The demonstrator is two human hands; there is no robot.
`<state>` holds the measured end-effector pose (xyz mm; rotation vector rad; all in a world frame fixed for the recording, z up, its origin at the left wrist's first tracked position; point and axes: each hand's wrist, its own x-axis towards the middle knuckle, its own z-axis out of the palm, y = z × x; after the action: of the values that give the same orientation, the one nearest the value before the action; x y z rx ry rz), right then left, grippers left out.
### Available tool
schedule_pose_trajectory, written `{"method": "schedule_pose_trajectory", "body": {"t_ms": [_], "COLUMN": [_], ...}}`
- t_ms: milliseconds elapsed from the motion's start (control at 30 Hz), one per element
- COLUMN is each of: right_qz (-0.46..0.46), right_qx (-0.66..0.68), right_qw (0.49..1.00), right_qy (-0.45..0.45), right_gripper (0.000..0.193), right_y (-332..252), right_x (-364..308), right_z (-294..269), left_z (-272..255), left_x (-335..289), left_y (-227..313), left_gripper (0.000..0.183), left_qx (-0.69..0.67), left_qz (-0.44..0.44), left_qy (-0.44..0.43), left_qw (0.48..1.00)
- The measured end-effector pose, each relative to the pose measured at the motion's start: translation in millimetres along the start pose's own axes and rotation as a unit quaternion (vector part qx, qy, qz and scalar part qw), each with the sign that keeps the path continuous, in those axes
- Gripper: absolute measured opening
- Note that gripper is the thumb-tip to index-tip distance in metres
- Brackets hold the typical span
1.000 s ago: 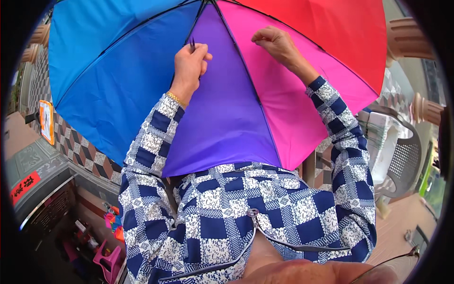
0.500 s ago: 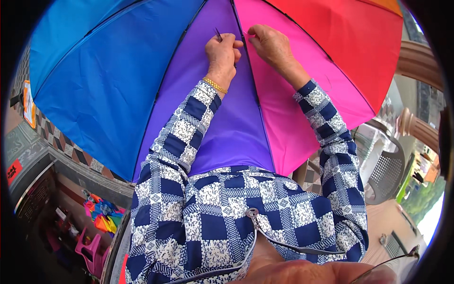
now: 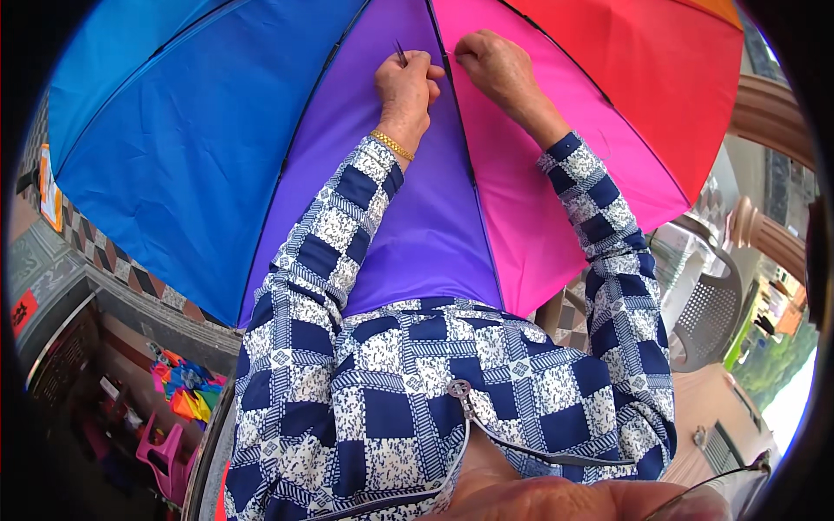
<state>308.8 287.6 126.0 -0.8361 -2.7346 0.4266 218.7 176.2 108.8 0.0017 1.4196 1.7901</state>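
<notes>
A multicoloured umbrella (image 3: 417, 217) is spread open with its inner side and black ribs toward me. My left hand (image 3: 404, 91) is over the purple panel, its fingers closed on a small dark pointed tool (image 3: 400, 54) whose tip sticks up past the knuckles. Across a black rib (image 3: 452, 104), over the pink panel, my right hand (image 3: 497, 74) is pinched shut beside that rib. Whatever its fingertips hold is too small to make out. Both hands are close to the rib, one on each side.
On the right stand a grey perforated plastic chair (image 3: 708, 313) and a brown baluster (image 3: 769, 234). A pink plastic stool (image 3: 163, 460) and a pile of colourful cloth (image 3: 184, 386) are at the lower left. Patterned tiles (image 3: 130, 269) run along the umbrella's left edge.
Both hands have shifted slightly farther away along the rib. My right fingers have drawn closer together in the pinch. The umbrella has moved a little to the left.
</notes>
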Motion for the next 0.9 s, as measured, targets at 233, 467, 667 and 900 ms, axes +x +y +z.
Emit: {"method": "schedule_pose_trajectory", "body": {"t_ms": [233,467,667,900], "right_qz": [-0.013,-0.032,-0.12,-0.036], "right_qx": [0.044,0.085,0.098,0.103], "right_qw": [0.999,0.994,0.977,0.989], "right_qy": [0.022,0.053,0.146,0.1], "right_gripper": [0.009,0.008,0.007,0.009], "right_y": [-2.6,-7.1,-2.6,-21.2], "right_x": [5.8,8.6,7.4,-0.7], "right_z": [4.8,11.0,18.2,-0.8], "left_z": [-1.9,-0.2,6.7,4.0], "left_x": [3.0,4.8,6.3,11.2], "left_y": [-2.7,1.8,7.2,-2.7], "left_gripper": [0.007,0.009,0.01,0.013], "left_qx": [-0.006,-0.007,-0.029,-0.097], "left_qz": [0.009,0.008,-0.013,0.045], "left_qy": [0.007,-0.012,-0.01,0.044], "left_qw": [1.0,1.0,0.999,0.993]}}
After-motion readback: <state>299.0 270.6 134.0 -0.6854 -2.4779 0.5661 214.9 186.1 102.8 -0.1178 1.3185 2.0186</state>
